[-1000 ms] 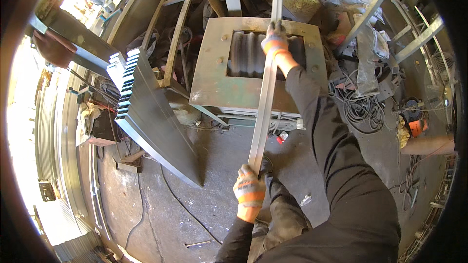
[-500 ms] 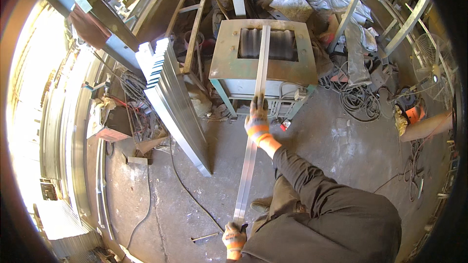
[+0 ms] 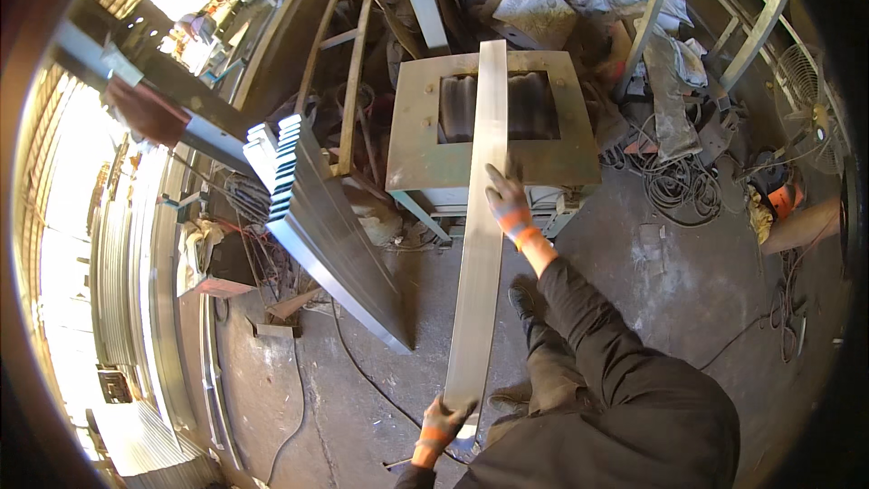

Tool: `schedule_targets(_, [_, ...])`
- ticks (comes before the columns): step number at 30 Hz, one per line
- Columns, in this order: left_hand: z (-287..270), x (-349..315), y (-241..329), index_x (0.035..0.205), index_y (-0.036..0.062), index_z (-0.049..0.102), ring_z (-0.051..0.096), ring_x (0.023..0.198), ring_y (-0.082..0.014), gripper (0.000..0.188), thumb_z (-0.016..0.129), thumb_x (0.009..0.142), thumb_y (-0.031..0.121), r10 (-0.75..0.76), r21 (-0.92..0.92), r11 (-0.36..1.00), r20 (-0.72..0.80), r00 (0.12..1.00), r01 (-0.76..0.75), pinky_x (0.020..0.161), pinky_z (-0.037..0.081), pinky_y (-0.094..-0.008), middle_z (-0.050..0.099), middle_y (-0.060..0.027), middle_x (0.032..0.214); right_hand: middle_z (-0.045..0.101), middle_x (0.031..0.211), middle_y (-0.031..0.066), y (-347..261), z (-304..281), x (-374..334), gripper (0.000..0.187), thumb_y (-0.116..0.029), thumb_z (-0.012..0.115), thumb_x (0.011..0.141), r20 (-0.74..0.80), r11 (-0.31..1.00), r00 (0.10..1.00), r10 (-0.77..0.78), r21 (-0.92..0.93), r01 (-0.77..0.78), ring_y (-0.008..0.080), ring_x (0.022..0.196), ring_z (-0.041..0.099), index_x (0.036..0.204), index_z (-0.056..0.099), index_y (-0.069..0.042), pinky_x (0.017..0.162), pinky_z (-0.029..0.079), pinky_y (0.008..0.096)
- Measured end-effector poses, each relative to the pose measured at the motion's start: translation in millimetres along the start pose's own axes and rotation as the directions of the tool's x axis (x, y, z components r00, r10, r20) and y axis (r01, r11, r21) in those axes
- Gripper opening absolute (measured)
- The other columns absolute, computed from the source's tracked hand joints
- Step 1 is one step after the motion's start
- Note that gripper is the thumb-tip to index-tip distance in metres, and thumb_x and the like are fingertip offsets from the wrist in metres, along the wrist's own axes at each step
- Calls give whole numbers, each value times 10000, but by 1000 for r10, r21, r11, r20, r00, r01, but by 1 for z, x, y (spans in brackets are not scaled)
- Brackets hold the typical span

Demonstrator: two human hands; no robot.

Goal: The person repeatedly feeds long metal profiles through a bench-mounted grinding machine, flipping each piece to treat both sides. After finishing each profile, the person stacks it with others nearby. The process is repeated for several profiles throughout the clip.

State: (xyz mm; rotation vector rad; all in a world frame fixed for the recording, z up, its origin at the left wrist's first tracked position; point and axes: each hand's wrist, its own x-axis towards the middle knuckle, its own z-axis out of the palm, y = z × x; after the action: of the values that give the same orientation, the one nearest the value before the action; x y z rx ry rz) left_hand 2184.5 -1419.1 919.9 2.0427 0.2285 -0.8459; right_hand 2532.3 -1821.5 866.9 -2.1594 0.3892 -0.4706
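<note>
Turning the long metal bar [image 3: 478, 254] has brought its broad, flat face up toward me; half a second ago I saw a narrower, ridged side. My left hand [image 3: 441, 424] is closed around the near end, low in front of me. My right hand [image 3: 510, 206], which was wrapped over the bar then, now lies along its right edge, fingers spread onto the face; whether the thumb closes underneath, I cannot tell. I judge that the left carries the grip while the right steadies and guides, so a different side is presented to the work.

Beyond my right hand, the bar runs across the machine [image 3: 582, 131], its far end past the dark ridged drum [image 3: 534, 107] in the opening. I cannot tell whether it touches the drum. Left of my right hand, well apart, stands a leaning stack of similar bars [image 3: 348, 249].
</note>
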Motion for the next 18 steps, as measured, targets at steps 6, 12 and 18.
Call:
schedule_targets(6, [65, 189, 180, 1313, 8, 757, 798, 1088, -463, 707, 889, 962, 608, 446, 400, 820, 2, 895, -409, 947, 641, -534, 823, -274, 1122, 482, 1766, 304, 35, 41, 239, 748, -479, 574, 1131, 39, 681, 977, -211, -711, 175, 483, 1658, 430, 1709, 508, -9, 1408, 227, 624])
schedule_targets(12, [100, 323, 274, 1290, 17, 760, 787, 1087, -480, 720, 849, 981, 661, 190, 118, 977, -104, 976, -178, 959, 625, -511, 808, -269, 1114, 512, 1792, 219, 82, 41, 385, 696, -427, 512, 1135, -93, 605, 995, -37, -795, -52, 416, 1683, 445, 1718, 528, -46, 1381, 234, 696])
schedule_targets(18, [100, 271, 169, 1243, -8, 733, 777, 1058, -512, 728, 845, 976, 659, 425, 414, 836, -73, 902, -360, 928, 623, -563, 808, -289, 1112, 490, 1802, 233, 58, 59, 287, 708, -314, 567, 1051, -82, 634, 994, -68, -773, -20, 436, 1689, 424, 1700, 545, -31, 1373, 193, 748])
